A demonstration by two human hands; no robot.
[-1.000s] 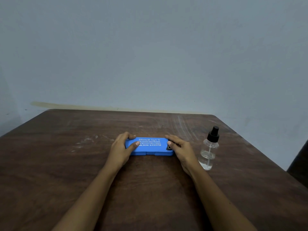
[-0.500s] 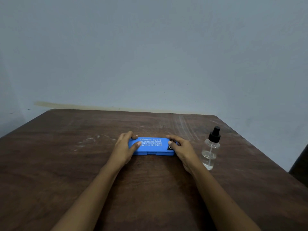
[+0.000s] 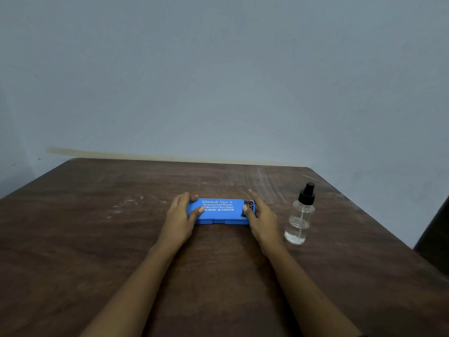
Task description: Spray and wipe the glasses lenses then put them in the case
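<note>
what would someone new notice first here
The bright blue case stands out, lying closed in the middle of the dark wooden table. The left hand grips its left end and the right hand grips its right end, thumbs on the lid. A clear bottle with a black spray top stands upright to the right, apart from the hand.

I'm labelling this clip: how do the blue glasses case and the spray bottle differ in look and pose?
The blue case is opaque with white print; the spray bottle is clear with a black cap. The case lies flat and closed; the bottle stands upright. The left hand and right hand grip the case's ends; the bottle stands untouched. Both rest on the brown table.
</note>
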